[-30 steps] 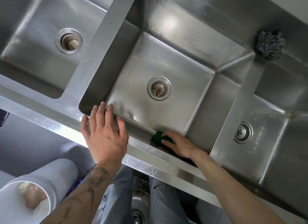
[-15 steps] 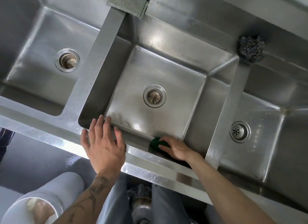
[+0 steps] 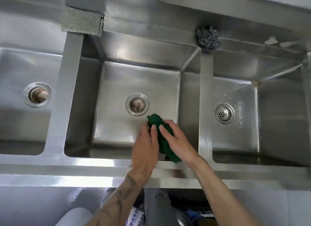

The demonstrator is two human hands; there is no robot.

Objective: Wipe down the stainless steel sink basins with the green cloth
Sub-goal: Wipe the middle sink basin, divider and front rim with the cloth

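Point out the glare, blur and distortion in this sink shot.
Head view: bright glare on the back wall of the middle basin and along the front rim; the wide-angle lens bows the sink's straight edges; the left hand and right hand look slightly smeared where they hold the green cloth, a dark mass with little texture; the steel scourer is fairly crisp.

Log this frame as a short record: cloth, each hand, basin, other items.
cloth: green cloth, bunched between both hands
left hand: left hand grips the cloth
right hand: right hand grips the cloth
basin: middle basin, hands over it near its drain
back ledge: steel wool scourer, grey pad
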